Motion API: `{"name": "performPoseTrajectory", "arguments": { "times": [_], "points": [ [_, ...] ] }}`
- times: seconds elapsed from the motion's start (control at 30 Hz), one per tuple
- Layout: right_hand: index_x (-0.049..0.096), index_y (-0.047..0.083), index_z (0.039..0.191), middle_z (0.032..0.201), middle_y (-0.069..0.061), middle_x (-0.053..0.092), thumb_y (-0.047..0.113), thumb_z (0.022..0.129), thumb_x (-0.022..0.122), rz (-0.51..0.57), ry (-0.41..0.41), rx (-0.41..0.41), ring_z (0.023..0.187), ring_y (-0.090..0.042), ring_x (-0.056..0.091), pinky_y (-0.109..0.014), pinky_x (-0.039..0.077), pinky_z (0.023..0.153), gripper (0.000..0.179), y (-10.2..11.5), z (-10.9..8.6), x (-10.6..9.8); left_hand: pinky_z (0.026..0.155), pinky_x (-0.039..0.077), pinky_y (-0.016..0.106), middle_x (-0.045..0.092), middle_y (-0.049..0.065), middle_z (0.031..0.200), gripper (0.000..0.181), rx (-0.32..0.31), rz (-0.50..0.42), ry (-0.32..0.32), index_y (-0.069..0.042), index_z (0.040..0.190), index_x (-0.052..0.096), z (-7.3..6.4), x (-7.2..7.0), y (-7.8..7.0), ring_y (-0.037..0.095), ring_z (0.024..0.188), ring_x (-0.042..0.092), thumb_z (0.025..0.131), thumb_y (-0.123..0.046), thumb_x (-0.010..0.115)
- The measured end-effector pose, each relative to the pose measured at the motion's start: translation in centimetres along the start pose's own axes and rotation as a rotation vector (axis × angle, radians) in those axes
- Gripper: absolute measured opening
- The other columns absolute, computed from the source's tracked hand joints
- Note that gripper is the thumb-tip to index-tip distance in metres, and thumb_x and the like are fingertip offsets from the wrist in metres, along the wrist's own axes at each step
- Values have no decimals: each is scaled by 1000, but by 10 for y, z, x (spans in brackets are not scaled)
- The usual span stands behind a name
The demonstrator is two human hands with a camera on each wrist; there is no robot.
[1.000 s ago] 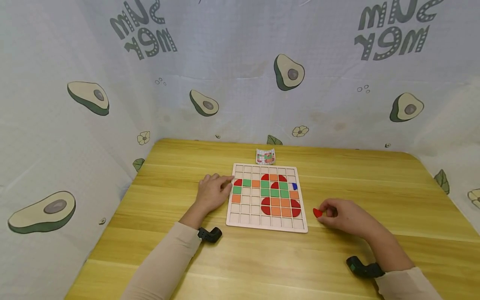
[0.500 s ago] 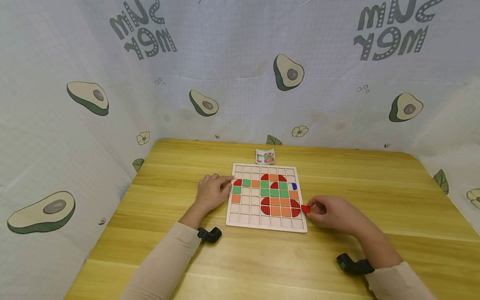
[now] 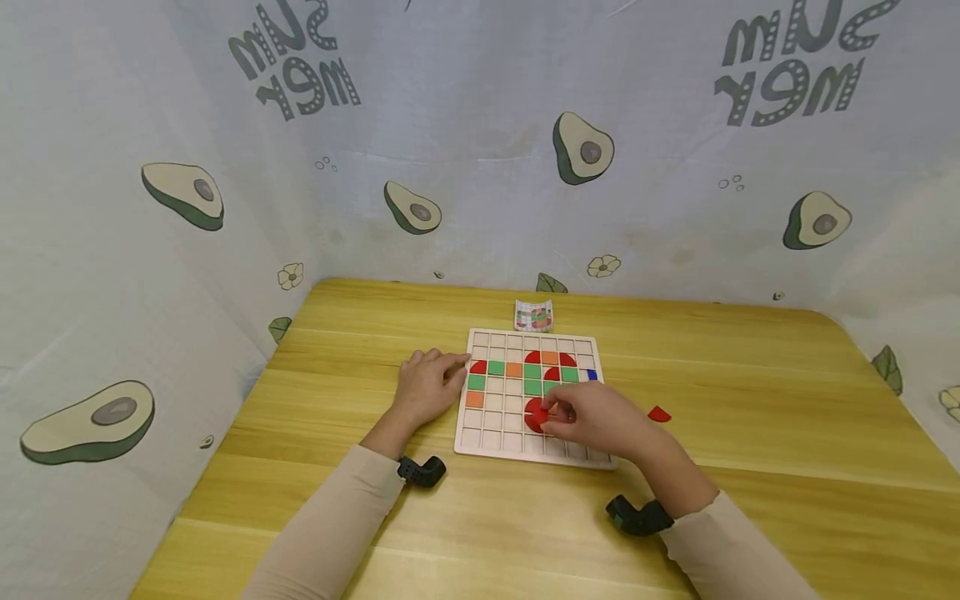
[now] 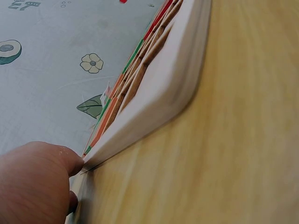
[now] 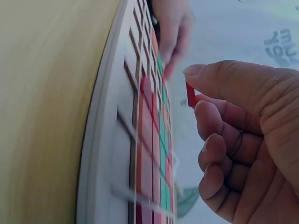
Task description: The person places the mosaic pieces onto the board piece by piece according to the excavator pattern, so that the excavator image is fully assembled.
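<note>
A pale wooden grid board (image 3: 491,439) lies on the table with red, green and orange tiles in its cells. My left hand (image 3: 427,387) rests on the table, its fingertips touching the board's left edge. Over the lower middle of the board is my right hand (image 3: 600,421), pinching a red tile (image 5: 190,94) between thumb and finger. In the right wrist view the tile is held edge-on above the board surface. Several tiles at the board's lower right are hidden under the right hand. A second red quarter-round tile (image 3: 659,414) lies on the table right of the board.
Behind the board stands a small curved pattern card (image 3: 533,316) with a coloured grid. A blue piece (image 3: 592,375) sits near the board's right edge. A printed curtain (image 3: 480,150) hangs behind the wooden table (image 3: 525,533).
My right hand has moved left from the table to above the board, carrying the red tile. The other red tile on the table now shows. My left hand stays put.
</note>
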State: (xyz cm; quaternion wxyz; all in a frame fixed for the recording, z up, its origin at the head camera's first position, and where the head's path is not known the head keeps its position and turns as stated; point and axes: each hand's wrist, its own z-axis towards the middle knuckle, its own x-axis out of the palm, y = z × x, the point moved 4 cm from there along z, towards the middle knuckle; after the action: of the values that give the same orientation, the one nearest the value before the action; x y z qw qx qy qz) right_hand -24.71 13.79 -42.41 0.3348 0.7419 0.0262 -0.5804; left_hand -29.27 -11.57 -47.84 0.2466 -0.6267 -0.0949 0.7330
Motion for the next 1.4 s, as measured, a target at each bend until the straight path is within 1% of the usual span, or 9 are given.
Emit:
{"name": "performPoseTrajectory", "arguments": {
  "times": [0.2, 0.27, 0.37, 0.47, 0.73, 0.93, 1.03, 1.23, 1.4],
  "points": [
    [72, 19, 95, 65, 11, 53, 29, 89, 80, -38, 41, -85, 62, -6, 48, -22, 39, 60, 14, 30, 24, 21, 74, 30, 34, 62, -2, 89, 34, -6, -5, 4, -29, 133, 70, 0, -1, 0, 18, 82, 44, 103, -36, 57],
    [72, 19, 97, 65, 13, 54, 30, 89, 79, -49, 48, -117, 62, -5, 49, -22, 41, 61, 15, 38, 31, 28, 75, 31, 34, 62, -2, 89, 34, -6, -4, 4, -28, 133, 70, 0, -1, 0, 18, 83, 44, 102, -36, 57],
    [73, 19, 98, 65, 14, 55, 30, 90, 78, -66, 44, -161, 62, -4, 50, -23, 43, 62, 14, 48, 39, 36, 76, 32, 34, 63, -1, 90, 34, -5, 1, 2, -29, 132, 70, 1, 0, 1, 18, 84, 45, 102, -36, 58],
    [73, 18, 98, 66, 14, 55, 30, 91, 76, -72, 41, -170, 63, -4, 50, -24, 43, 63, 14, 53, 46, 41, 77, 33, 35, 63, -1, 91, 34, -4, 5, 0, -29, 132, 70, 1, 1, 1, 19, 85, 46, 102, -36, 58],
    [74, 16, 105, 67, 10, 58, 28, 92, 76, -54, 13, -122, 62, -8, 52, -26, 44, 61, 18, 56, 56, 44, 75, 31, 34, 62, -2, 89, 34, -5, 8, 4, -30, 133, 70, 1, 2, 2, 18, 84, 45, 102, -37, 57],
    [74, 17, 107, 68, 10, 58, 31, 92, 76, -63, 6, -113, 63, -8, 52, -26, 44, 61, 20, 55, 57, 45, 75, 31, 34, 63, -1, 91, 34, -10, 4, 4, -29, 132, 70, 1, 0, 1, 19, 84, 45, 102, -37, 58],
    [73, 18, 108, 68, 10, 57, 31, 92, 76, -60, 15, -93, 63, -8, 52, -26, 43, 61, 21, 53, 56, 44, 75, 31, 34, 64, 0, 92, 34, -10, 1, 7, -28, 133, 70, 1, -1, 0, 19, 84, 45, 102, -36, 57],
    [73, 19, 115, 71, 10, 58, 33, 92, 76, -32, 29, -3, 65, -10, 53, -28, 44, 64, 27, 42, 46, 36, 75, 30, 34, 64, 0, 92, 34, -7, -5, 6, -28, 133, 70, 0, -2, -1, 19, 84, 45, 102, -36, 57],
    [73, 19, 114, 75, 9, 60, 34, 91, 77, -18, 0, 57, 69, -11, 53, -29, 45, 66, 27, 22, 31, 25, 74, 30, 34, 65, 1, 93, 34, -8, -2, 3, -28, 133, 70, 0, -1, -1, 19, 84, 45, 102, -36, 57]
  ]
}}
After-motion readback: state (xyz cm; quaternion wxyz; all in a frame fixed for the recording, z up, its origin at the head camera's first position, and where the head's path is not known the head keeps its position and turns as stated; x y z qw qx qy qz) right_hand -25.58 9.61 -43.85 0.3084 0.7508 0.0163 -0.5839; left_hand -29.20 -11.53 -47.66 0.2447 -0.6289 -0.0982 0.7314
